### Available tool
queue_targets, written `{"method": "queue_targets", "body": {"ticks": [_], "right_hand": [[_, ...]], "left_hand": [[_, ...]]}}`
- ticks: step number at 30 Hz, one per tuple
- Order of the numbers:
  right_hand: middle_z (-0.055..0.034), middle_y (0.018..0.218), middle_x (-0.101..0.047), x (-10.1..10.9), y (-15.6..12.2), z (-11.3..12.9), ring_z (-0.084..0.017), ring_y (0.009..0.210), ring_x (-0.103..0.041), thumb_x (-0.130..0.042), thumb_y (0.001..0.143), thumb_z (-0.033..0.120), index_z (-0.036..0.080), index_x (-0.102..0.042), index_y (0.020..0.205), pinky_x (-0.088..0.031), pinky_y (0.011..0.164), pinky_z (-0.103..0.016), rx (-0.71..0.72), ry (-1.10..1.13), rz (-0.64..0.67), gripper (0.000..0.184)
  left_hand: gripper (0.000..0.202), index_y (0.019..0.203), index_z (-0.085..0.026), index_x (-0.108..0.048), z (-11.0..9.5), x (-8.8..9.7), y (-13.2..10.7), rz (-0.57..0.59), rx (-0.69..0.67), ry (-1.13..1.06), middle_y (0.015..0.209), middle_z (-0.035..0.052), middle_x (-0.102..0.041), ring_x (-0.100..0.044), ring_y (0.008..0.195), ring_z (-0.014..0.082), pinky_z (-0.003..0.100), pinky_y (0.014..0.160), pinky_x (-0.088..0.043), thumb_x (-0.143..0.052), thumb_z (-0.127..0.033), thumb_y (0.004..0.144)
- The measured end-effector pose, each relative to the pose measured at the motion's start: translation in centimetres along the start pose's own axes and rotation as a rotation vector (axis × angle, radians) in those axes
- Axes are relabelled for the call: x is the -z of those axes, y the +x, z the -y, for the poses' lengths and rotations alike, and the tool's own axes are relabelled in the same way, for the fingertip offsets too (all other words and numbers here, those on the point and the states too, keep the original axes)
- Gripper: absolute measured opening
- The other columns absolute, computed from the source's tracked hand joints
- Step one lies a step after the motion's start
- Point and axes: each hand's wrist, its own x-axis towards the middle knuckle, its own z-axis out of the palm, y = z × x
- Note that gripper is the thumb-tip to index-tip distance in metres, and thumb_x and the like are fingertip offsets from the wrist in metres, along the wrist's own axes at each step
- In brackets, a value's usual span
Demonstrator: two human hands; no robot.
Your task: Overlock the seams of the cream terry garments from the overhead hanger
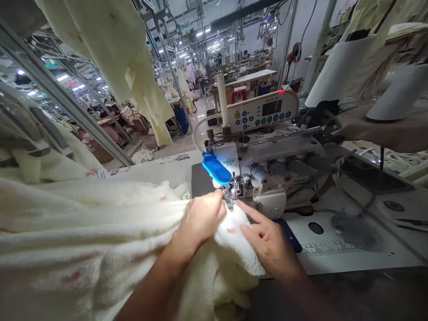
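A thick cream fleece fabric (83,223) with small red marks lies across the table and under the presser foot (230,196) of a white sewing machine (267,169). My left hand (200,220) is closed, its fingers bunching the fabric just left of the presser foot. My right hand (267,243) rests on the fabric's folded edge to the right, index finger stretched toward the foot, the other fingers spread flat. A blue plastic guard (216,168) sticks out above the needle area.
A control panel (264,111) with blue buttons sits atop the machine. A white thread cone (221,100) stands behind it. Cream garments (133,71) hang overhead at left. A ruler strip (331,249) runs along the white table at right. Other workstations fill the background.
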Motion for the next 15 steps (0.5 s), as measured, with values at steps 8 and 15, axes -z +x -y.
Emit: {"method": "queue_targets", "body": {"ticks": [8,15], "right_hand": [[-0.0007,0.063,-0.059,-1.0,-3.7,-1.6,-0.016,0.052,-0.052,-0.051,0.082,0.041,0.02,-0.029,0.132,-0.04,0.048,-0.024,0.056,0.181,0.004,0.059],[-0.0051,0.092,-0.06,-1.5,-2.5,-3.3,-0.02,0.085,-0.057,-0.06,0.073,0.031,0.021,-0.053,0.095,-0.047,0.078,-0.031,0.214,0.054,-0.206,0.025]], "left_hand": [[0.03,0.111,-0.011,-0.052,-1.8,-0.7,-6.1,-0.463,-0.376,-0.083,0.108,0.0123,-0.063,-0.055,0.108,0.0226,0.037,0.092,-0.043,-0.038,-0.025,0.088],[0.032,0.105,-0.017,-0.058,-2.7,-4.4,-8.2,-0.679,-0.351,-0.401,0.094,0.0058,-0.07,-0.062,0.098,0.015,0.032,0.09,-0.047,-0.037,-0.006,0.084]]}}
